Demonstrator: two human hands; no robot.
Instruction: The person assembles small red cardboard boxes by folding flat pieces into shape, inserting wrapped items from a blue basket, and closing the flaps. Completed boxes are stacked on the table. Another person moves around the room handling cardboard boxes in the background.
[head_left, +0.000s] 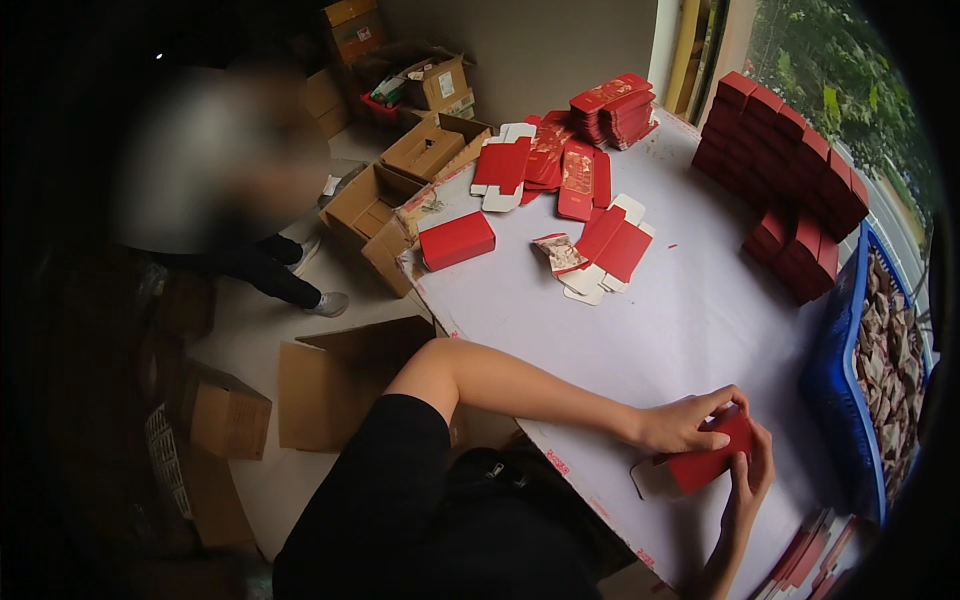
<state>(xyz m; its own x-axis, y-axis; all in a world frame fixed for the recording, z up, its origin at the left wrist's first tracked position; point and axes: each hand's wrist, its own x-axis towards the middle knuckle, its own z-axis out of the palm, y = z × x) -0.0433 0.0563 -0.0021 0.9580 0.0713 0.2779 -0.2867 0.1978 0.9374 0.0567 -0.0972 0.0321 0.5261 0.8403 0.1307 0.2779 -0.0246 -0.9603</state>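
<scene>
Black sleeve (370,480) cloth fills the near foreground, and from it the left forearm reaches over the table (690,340) edge toward the right. Both hands meet at a small red box (703,467) near the table's right-hand side. Its long axis seems to run from near left to far right, with a pale flap standing out at the near-left end. Left hand (685,424) lies over the far-left side, thumb on the upper face and fingers curled round the far-right end; right hand (757,478) closes against the right side, thumb toward the box. Both grip it, so neither is clearly nearer.

Just right of the hands, a blue basket (842,400) of wrapped packets (888,370) bounds the space on that side; flat red-and-white cartons (815,555) lie at the near-right corner. Beyond, red boxes stand in a stacked block (775,150) by the window. Farther left on the table lie an unfolded carton (622,248), a crumpled printed piece (560,254), a closed red carton (457,241) and a pile of flattened red cartons (612,108). Left of the table, brown cardboard boxes (335,385) sit on the floor.
</scene>
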